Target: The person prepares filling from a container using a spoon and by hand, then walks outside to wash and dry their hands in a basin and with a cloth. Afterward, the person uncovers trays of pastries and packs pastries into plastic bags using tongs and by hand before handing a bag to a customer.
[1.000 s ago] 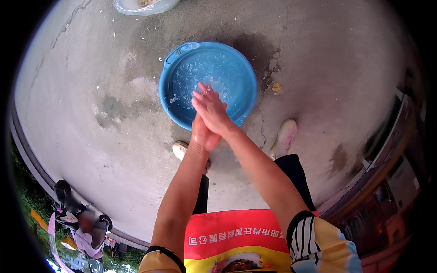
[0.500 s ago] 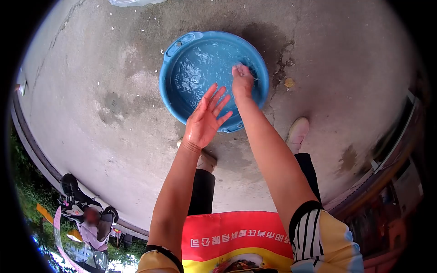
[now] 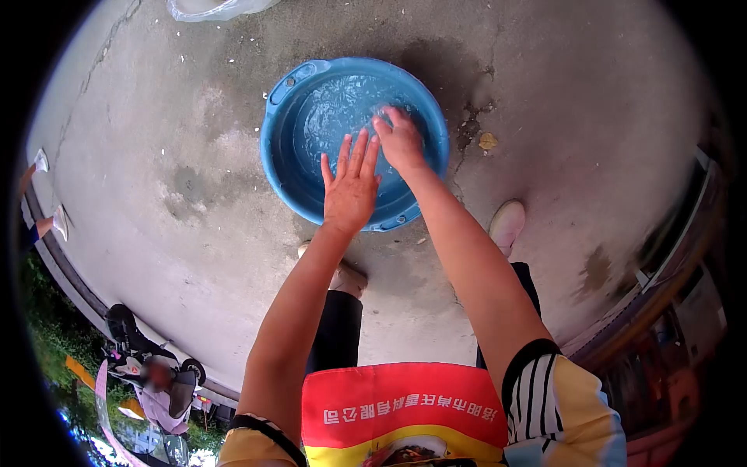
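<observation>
Blue basin [image 3: 270, 159] on concrete floor [image 3: 202, 257], directly before the person; clock directions taken from its middle, 12 being away from them. Left hand [image 3: 352, 187]: back upward, fingers spread, grasping nothing, wrist over the rim at 6. Right hand [image 3: 402, 146]: at 2, over the water [image 3: 323, 113], thumb and fingers apart, fingertips blurred; contact with the water cannot be told.

Change: one second ago the hands were pressed together. Half a second ago the left palm faced up; it has since turned over. Right hand now sits closer to the left, just beside its fingertips. A passer-by's shoes [image 3: 60, 222] now show at 9, well apart.

Edges: right forearm crosses the rim at 4. Water spreads from the left fingertips to the far rim, 9 to 12. Outside, yellow scrap [image 3: 488, 141] near the rim at 3; bag [image 3: 233, 11] farther off, toward 11.
</observation>
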A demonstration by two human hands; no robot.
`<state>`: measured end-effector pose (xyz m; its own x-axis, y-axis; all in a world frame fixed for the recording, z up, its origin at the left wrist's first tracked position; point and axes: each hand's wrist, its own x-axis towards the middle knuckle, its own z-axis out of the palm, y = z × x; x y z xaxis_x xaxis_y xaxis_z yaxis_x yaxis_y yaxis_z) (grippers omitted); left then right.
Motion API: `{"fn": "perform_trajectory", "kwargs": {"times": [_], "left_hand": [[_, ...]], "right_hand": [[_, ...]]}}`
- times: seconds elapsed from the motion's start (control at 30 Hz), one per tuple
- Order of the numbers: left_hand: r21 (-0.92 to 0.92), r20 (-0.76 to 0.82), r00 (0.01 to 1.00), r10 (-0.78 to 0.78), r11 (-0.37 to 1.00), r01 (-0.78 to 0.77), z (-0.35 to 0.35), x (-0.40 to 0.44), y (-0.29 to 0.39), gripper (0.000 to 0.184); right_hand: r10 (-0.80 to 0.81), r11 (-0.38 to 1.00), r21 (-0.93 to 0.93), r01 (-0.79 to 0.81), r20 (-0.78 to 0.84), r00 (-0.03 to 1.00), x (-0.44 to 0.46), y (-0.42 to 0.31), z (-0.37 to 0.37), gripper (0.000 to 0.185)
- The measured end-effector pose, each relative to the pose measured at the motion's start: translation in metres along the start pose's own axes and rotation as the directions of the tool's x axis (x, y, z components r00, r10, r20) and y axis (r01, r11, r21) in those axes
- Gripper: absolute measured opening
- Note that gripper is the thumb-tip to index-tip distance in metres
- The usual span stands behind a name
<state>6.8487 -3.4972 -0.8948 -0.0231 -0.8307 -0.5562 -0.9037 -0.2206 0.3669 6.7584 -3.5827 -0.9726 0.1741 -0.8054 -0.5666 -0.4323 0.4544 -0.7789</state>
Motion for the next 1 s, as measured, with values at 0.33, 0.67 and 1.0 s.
{"fn": "perform_trajectory", "kwargs": {"times": [0.33,0.67,1.0], "left_hand": [[-0.440,-0.128,0.971,-0.200,0.889,0.125,0.030,0.032,-0.019,0.049],[-0.625,0.211,0.977,-0.041,-0.774,0.102,-0.001,0.014,0.013,0.052],[-0.745,0.472,0.751,-0.461,-0.665,0.060,0.007,0.004,0.009,0.043]], "right_hand": [[-0.148,0.979,-0.144,0.142,-0.031,0.988,-0.024,-0.022,0.003,0.017],[-0.366,0.915,-0.150,0.375,0.089,0.927,-0.050,-0.027,0.018,0.035],[0.246,0.944,0.182,-0.276,0.170,0.954,-0.059,-0.045,0.024,0.024]]}}
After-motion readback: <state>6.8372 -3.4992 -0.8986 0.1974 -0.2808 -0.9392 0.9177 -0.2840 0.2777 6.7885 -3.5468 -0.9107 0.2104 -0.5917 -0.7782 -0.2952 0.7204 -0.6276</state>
